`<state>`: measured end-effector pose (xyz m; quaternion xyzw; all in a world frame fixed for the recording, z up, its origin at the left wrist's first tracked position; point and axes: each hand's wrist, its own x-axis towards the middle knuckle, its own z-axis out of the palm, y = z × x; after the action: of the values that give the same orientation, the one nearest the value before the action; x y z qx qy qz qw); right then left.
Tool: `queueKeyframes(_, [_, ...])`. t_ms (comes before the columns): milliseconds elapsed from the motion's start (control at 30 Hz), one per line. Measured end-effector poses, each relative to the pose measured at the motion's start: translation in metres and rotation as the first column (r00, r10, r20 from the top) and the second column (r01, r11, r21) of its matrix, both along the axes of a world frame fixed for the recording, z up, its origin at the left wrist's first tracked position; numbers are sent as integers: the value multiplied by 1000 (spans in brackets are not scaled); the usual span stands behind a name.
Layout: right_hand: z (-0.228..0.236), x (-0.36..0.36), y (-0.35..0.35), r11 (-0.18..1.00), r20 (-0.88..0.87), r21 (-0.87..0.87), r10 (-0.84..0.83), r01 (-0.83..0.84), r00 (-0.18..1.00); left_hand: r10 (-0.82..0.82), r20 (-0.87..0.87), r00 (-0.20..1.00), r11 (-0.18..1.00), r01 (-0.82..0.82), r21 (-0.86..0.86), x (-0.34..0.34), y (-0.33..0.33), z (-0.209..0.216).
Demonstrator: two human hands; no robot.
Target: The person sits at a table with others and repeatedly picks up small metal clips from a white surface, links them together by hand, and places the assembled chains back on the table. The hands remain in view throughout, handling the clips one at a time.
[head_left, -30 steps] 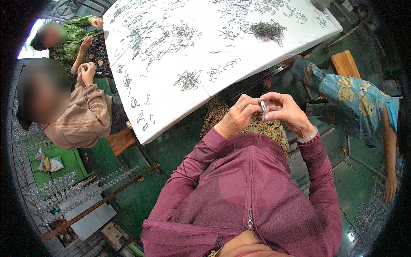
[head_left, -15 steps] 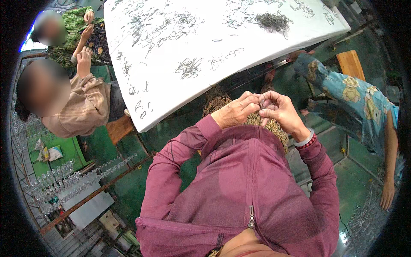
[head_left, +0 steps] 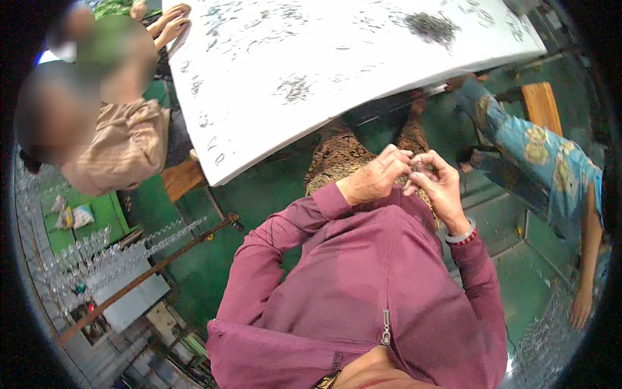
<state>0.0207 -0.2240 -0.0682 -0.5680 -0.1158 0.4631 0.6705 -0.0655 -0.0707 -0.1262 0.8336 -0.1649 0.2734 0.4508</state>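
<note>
Maroon sleeves [head_left: 301, 214], two bare hands up front over patterned trousers [head_left: 334, 161]. Left hand [head_left: 372, 183] and right hand [head_left: 442, 187] both curled, fingertips meeting; right wrist has a bangle [head_left: 460, 232]. Can't tell if a piece is pinched between them: blurred, tips cover the spot, so no long axis readable there. Loose links [head_left: 295, 89] are on the white table [head_left: 259, 133], ahead and to the left of both hands, well apart from them; left hand is the nearer one. Those links point several ways, no common long axis I can make out. Dark heap [head_left: 433, 30] is farther up, about straight ahead of the right hand. Near table edge runs slantwise between hands and links, lower left to upper right. Co-worker in tan top [head_left: 123, 152] at left, another in blue clothes [head_left: 551, 155] at right.
</note>
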Motion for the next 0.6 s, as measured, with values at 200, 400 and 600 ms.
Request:
queueKeyframes(200, [20, 6, 14, 996, -121, -14, 84, -86, 989, -91, -14, 996, 996, 91, -20, -3, 11, -6])
queueKeyframes(400, [2, -1, 9, 997, 45, -74, 3, 0, 999, -57, 39, 998, 987, 51, 149, -3, 5, -34])
queueKeyframes(600, [-20, -5, 15, 996, -2, 27, -89, 89, 996, -119, 15, 993, 988, 117, 101, 0, 17, -24])
